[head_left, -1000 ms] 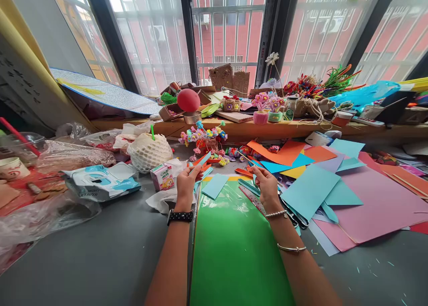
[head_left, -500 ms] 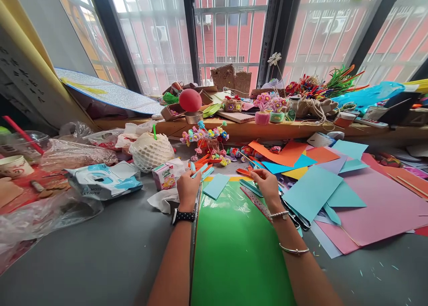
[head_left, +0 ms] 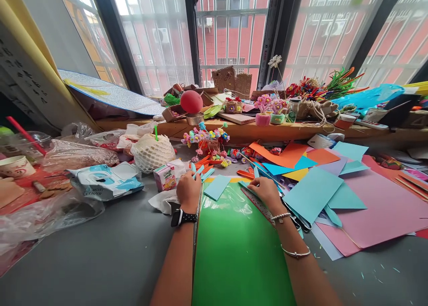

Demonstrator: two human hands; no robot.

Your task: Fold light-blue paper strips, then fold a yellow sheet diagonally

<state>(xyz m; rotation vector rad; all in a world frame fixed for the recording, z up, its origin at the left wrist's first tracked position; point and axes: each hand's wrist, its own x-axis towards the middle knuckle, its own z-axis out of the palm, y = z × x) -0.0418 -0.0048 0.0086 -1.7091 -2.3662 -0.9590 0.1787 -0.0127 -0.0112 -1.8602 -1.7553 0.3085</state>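
Observation:
My left hand point(head_left: 187, 191) is closed at the left edge of a glossy green board point(head_left: 234, 248). Light blue paper strips point(head_left: 198, 170) stick out above its fingers. On the right, my right hand point(head_left: 266, 193) bends down with its fingertips pinched on a light blue paper strip point(head_left: 245, 184) near the board's top right. A patterned ruler point(head_left: 259, 203) lies slanting just below those fingers, partly under the hand. Between the hands, a folded light blue paper piece point(head_left: 217, 187) lies flat on the board.
Light blue, orange and pink paper sheets point(head_left: 384, 199) spread over the right side. Left stand a wet wipes pack point(head_left: 105, 180), a small carton point(head_left: 165, 177) and a net-wrapped coconut point(head_left: 153, 153). Behind is a bunch of craft flowers point(head_left: 207, 141). A red balloon point(head_left: 191, 102) sits on the sill.
My right hand has lowered and shifted slightly left, its fingers now down at the blue strip beside the ruler. My left hand stays nearly in place, its wrist turned a little.

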